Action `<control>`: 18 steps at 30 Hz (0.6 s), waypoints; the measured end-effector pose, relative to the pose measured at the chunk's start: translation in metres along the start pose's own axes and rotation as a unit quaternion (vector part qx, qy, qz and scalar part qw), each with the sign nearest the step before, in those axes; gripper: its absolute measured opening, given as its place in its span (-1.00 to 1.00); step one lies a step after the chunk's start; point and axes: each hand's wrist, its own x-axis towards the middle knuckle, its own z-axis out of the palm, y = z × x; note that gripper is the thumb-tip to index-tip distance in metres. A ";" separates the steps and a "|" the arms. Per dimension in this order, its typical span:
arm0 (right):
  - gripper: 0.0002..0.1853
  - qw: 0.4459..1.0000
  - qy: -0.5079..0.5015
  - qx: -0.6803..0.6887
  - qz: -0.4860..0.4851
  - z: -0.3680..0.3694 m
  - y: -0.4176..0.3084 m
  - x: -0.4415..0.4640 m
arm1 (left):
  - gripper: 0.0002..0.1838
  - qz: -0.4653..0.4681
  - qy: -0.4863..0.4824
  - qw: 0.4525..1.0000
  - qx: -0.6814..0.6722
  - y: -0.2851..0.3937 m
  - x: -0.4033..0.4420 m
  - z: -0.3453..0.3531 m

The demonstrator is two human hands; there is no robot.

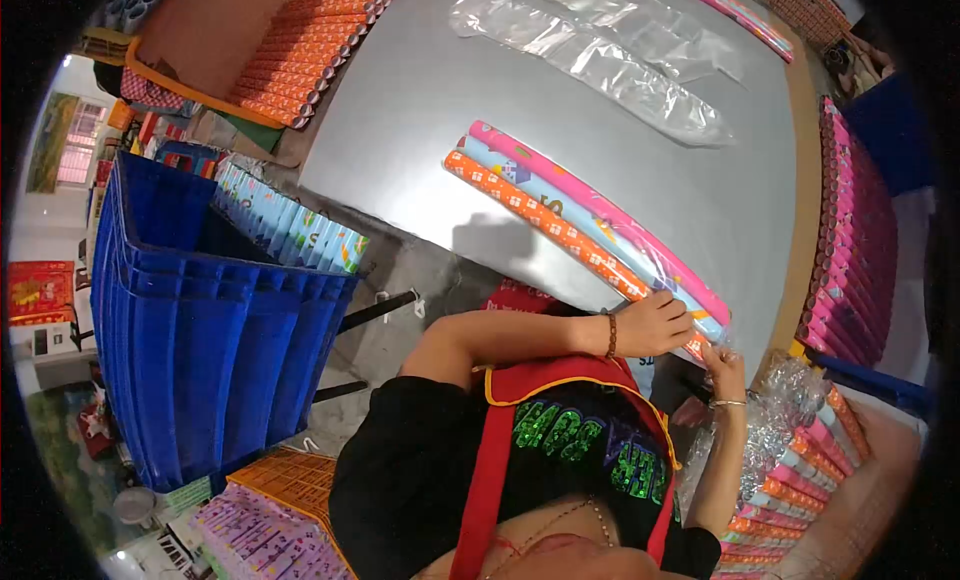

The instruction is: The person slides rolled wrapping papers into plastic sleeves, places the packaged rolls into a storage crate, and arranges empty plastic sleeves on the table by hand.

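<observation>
Three wrapping-paper rolls lie side by side, slanting across the near edge of the grey table (390, 110): a pink roll (640, 236), a light blue printed roll (585, 218) and an orange roll (535, 209). Clear plastic film shines over their near end. My left hand (655, 325), with a beaded bracelet, is closed over the rolls near that end. At the very end, my right hand (725, 370) has its fingers pinched on the film. Its fingers partly hide the roll ends.
Flat clear plastic bags (600, 65) lie at the table's far side. Orange rolls (300, 60) fill a bin at the far left. A blue crate (220, 350) with light blue rolls stands left. Pink rolls (850, 250) are stacked right, with wrapped mixed rolls (800, 470) below.
</observation>
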 end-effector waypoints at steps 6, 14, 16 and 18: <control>-0.72 1.000 -0.026 -0.011 -0.011 -0.008 0.006 0.008 | -0.79 -0.006 0.007 1.000 -0.012 0.000 0.000 0.004; -0.76 1.000 0.006 0.008 -0.029 -0.002 0.008 0.000 | -0.79 -0.003 0.011 1.000 -0.013 0.002 -0.001 0.007; -0.76 1.000 0.014 0.017 0.002 0.000 0.006 0.001 | -0.79 -0.003 0.008 1.000 -0.014 0.001 0.000 0.006; -0.78 1.000 -0.008 0.025 0.008 -0.003 0.011 0.009 | -0.79 -0.003 0.003 1.000 -0.011 0.002 0.000 0.003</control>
